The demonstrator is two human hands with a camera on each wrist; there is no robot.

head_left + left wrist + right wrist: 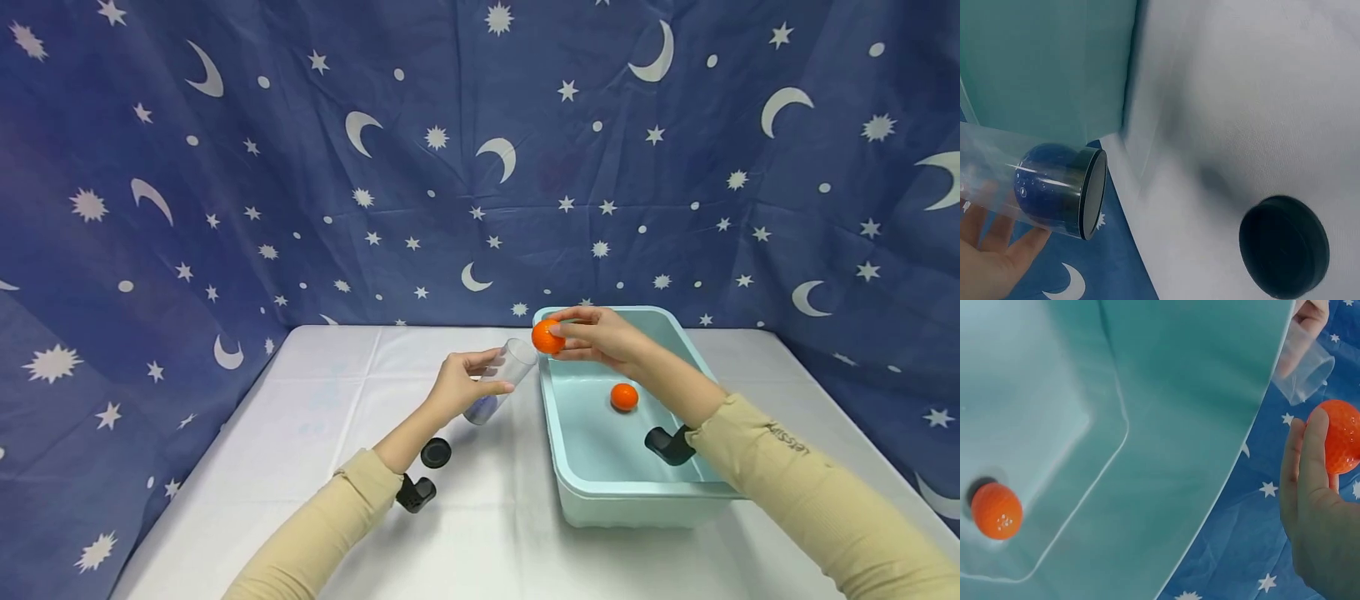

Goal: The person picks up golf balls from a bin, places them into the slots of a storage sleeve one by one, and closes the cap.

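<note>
The fingers of the right hand pinch a glossy orange dimpled ball, held up by the far left corner of a pale teal plastic bin. The right arm reaches in from the lower right, its beige sleeve marked with dark lettering and its forearm passing over the bin. The left hand comes from the lower left and grips a clear plastic cylinder around its side, tilted with its mouth toward the orange ball. The mouth and that ball are close but apart. Inside the cylinder, near its black-rimmed lower end, sits a dark blue ball.

The surface is covered in white cloth with faint creases. Behind and beside it hangs deep blue fabric printed with pale moons, stars and dots.

A second orange ball lies on the bin's floor. A round black cap rests on the surface near the left wrist, and black devices show at both wrists. The right forearm hides part of the bin's right side; in the right wrist view, the bin's wall cuts off part of the left hand and cylinder.
</note>
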